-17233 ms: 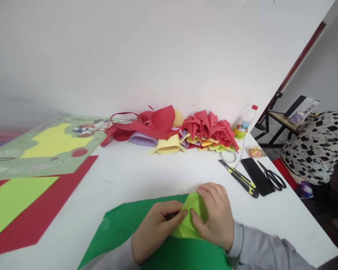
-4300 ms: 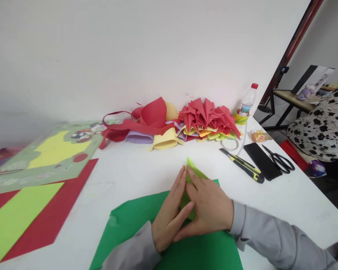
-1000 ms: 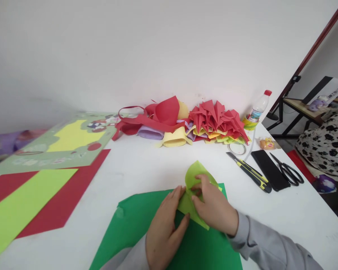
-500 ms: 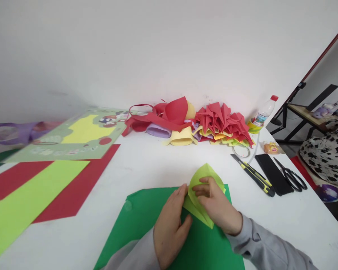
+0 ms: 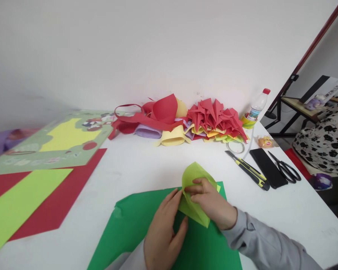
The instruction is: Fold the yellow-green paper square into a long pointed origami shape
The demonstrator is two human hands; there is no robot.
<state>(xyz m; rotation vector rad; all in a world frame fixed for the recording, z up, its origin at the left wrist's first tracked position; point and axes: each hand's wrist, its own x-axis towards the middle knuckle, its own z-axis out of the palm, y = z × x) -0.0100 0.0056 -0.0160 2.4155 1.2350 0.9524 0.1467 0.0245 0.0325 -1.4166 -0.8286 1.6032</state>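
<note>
A folded piece of lime-green paper (image 5: pixel 193 173) stands partly opened over a large dark-green sheet (image 5: pixel 138 213). My right hand (image 5: pixel 211 202) has its curled fingers in the opening of the folded paper and grips it; the thumb is hard to make out. At the paper's left edge rest the fingertips of my left hand (image 5: pixel 165 228). Its fingers are stretched out, with the thumb spread apart below, over the dark-green sheet.
Behind lie red folded-paper shapes (image 5: pixel 211 116) and rolled coloured paper (image 5: pixel 173 136). On the right are a utility knife (image 5: pixel 249 171), a black flat case (image 5: pixel 267 168), scissors (image 5: pixel 287 170), a tape roll (image 5: pixel 235 147) and a bottle (image 5: pixel 255 111). Red and lime strips (image 5: pixel 36 198) lie left.
The view has shifted slightly, so most things on the table appear farther left. Both hands keep nearly the same pose at the lime-green folded paper.
</note>
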